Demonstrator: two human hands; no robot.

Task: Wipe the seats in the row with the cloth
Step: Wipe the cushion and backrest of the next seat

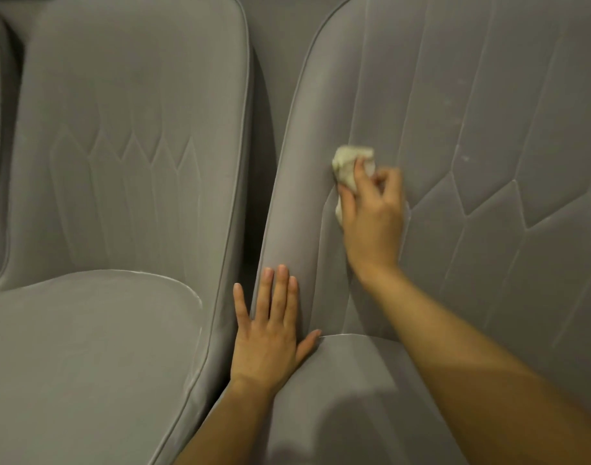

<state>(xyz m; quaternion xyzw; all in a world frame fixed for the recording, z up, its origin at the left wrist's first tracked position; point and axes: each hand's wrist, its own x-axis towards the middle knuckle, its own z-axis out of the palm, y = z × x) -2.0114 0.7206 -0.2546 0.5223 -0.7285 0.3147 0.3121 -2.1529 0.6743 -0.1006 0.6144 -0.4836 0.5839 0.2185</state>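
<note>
Right of centre in the frame, the right hand (371, 216) grips a crumpled cream cloth (349, 166), pressing it against the backrest of the right-hand grey seat (488, 112). Most of the wad sticks out above and left of the fingers, its long axis running roughly up and down. Lower down, well apart from the cloth, the left hand (270, 337) rests flat with straight fingers on that seat's left bolster. Another grey seat (119, 162) fills the frame's left side.
</note>
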